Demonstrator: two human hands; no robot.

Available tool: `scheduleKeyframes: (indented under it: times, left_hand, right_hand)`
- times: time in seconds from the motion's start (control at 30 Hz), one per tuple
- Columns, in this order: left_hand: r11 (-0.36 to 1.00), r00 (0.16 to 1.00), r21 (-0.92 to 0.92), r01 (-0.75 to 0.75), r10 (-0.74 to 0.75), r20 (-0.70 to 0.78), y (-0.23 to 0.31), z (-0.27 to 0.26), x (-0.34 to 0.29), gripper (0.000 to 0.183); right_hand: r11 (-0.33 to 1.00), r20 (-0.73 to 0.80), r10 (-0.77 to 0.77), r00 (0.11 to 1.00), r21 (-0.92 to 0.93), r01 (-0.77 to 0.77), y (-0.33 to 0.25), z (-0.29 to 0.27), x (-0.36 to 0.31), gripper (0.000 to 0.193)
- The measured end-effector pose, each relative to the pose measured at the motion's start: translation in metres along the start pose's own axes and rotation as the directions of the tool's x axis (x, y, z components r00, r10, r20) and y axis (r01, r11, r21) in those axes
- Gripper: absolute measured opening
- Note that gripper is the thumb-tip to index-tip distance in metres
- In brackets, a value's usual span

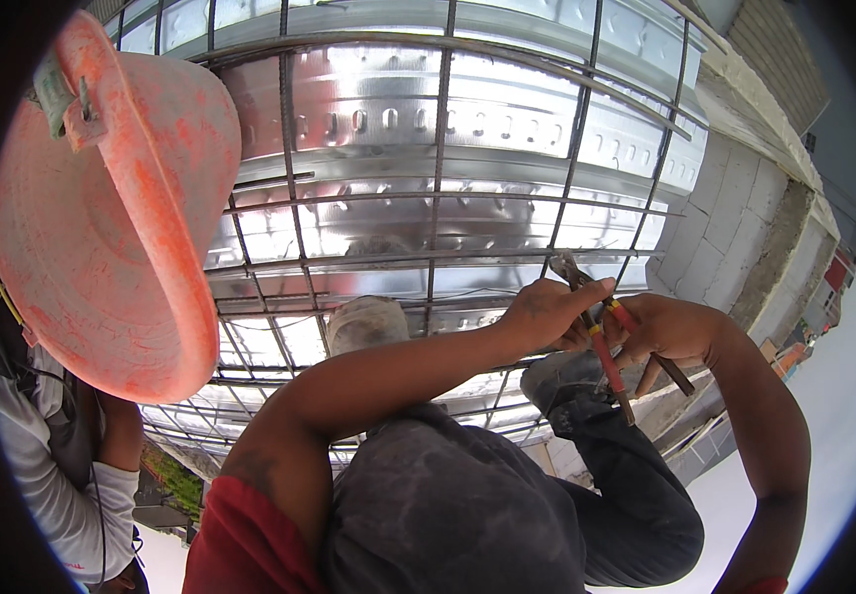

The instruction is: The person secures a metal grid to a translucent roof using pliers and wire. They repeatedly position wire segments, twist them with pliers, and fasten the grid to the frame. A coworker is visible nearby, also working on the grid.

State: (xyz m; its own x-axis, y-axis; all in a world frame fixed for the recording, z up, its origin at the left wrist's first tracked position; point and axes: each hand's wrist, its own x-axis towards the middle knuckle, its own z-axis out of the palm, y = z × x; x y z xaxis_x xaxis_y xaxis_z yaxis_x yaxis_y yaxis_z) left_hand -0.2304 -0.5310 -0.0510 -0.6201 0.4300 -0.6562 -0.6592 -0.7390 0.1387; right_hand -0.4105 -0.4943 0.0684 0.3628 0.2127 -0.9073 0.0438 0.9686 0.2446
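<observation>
A pair of pincers [602, 348] with red and yellow handles is in both my hands, tilted, above steel bars. My left hand [553, 312] is closed on it near the metal jaws, its thumb stretched across them. Curled around the handles is my right hand [673, 329], with the handle ends sticking out below. The jaws sit close to a crossing of the rebar mesh [438, 198]; whether they grip a wire there I cannot tell. Under the bars lies shiny ribbed metal decking [388, 124].
At the left, a cement-smeared orange-red bucket [195, 148] is tilted close by. A person in a white sleeve [51, 495] is below it. My boots [571, 381] stand on the mesh, my knee [448, 505] in front. A grey block wall [720, 223] edges the decking at right.
</observation>
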Motion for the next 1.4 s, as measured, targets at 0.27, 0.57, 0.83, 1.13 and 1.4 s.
scheduleKeyframes:
  times: [0.27,0.57,0.83,1.13,1.4]
  left_hand:
    - [0.986,1.0,-0.164,0.006,-0.007,-0.009,0.007,0.003,-0.004,0.076]
    - [0.981,0.999,-0.194,0.025,-0.033,-0.041,0.006,0.003,-0.005,0.075]
    - [0.908,0.995,-0.409,0.086,-0.055,0.086,-0.009,0.001,0.006,0.058]
    - [0.794,0.996,-0.603,0.071,-0.091,-0.002,-0.018,0.023,0.036,0.029]
    - [0.883,0.942,-0.469,-0.016,-0.144,-0.302,-0.007,0.049,0.038,0.029]
  right_hand:
    - [0.999,0.042,0.016,0.999,0.031,-0.018,-0.016,-0.008,0.003,0.028]
    - [0.973,0.1,-0.049,0.994,0.23,0.025,-0.01,-0.011,0.001,0.041]
    - [0.737,0.02,-0.337,0.941,0.628,0.251,0.04,0.002,0.021,0.024]
    - [0.886,-0.331,-0.175,0.927,0.357,0.295,0.067,0.015,0.006,0.033]
    - [0.61,-0.658,-0.652,0.376,-0.75,-0.254,0.093,0.066,0.015,0.041]
